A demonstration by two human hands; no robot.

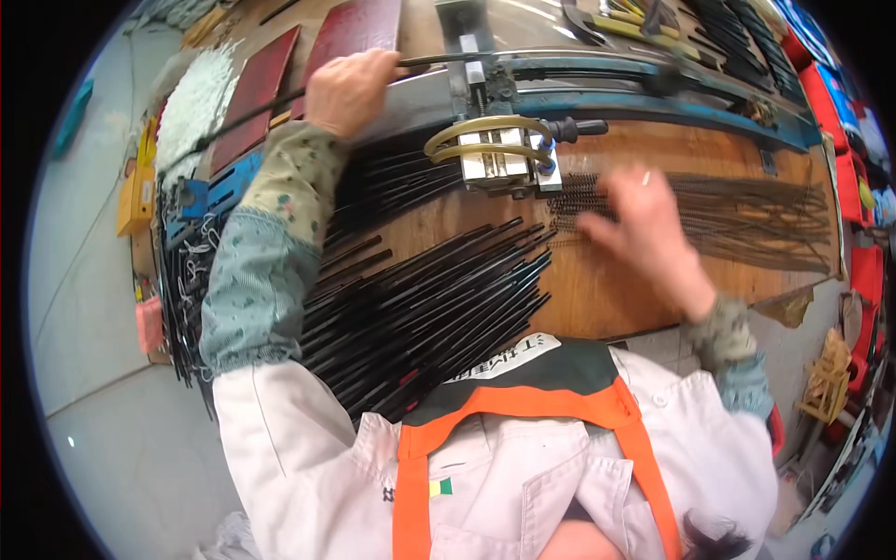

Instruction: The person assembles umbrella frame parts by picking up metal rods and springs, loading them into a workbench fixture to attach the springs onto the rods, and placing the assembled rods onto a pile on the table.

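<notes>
My left hand is closed round a long thin black rod. From the left edge of the bench the rod slants up through my fist to a metal clamp fixture. My right hand is over a bundle of long, thin brown coil springs. Motion smears it somewhat; the thumb stands apart from the fingers, and nothing shows in the grip. Between my hands sits a small silver pneumatic block with two looping yellowish air hoses. Many black rods lie in a pile before me.
A blue steel rail crosses the back of the wooden bench. White cut pieces lie heaped at far left beside dark red boards. Yellow-handled tools rest at the back; red bins line the right side.
</notes>
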